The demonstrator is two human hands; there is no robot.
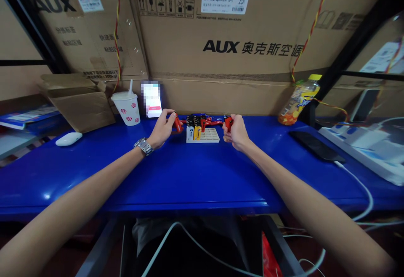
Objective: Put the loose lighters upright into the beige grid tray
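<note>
Pale tray [208, 141] on the desk [195, 176] looks maybe half filled, front-right slots [211, 134] bare, while left hand [161, 130] and right hand [237, 132] each have fingers [171, 120] clamped on a red piece [178, 124] near it.

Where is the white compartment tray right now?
In the head view, the white tray sits mid-picture on the blue table, between the left hand and the right hand.

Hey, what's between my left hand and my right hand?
In the head view, a pale gridded tray partly filled with small items; red items lie behind.
</note>
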